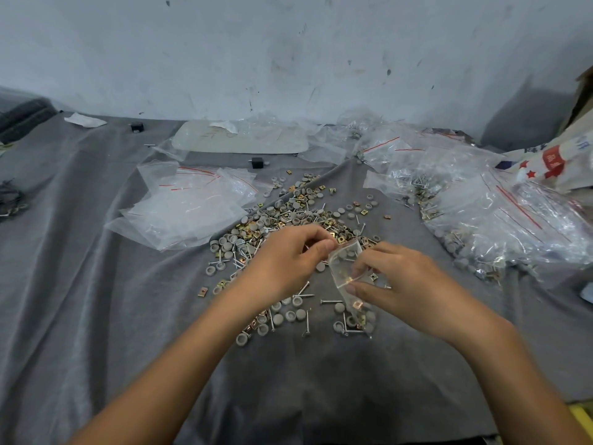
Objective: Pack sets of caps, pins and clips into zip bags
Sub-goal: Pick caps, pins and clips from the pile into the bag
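Small clear plastic zip bag (341, 264), part-filled, pinched at mouth by left grip (288, 258) and at mid-body by right grip (407, 284). Filling judged nearly done. Next: zip strip to be pressed closed along mouth.

grey cloth (96, 316) | scuffed wall (288, 43) | black block (256, 162) | printed sack (552, 162) | paper scrap (85, 120)

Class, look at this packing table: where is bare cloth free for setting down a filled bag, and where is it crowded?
Free: the wide grey cloth left of the loose parts and below the empty bags; the near strip below that pile; the near right corner below the filled bags. Crowded: the centre and the back right.
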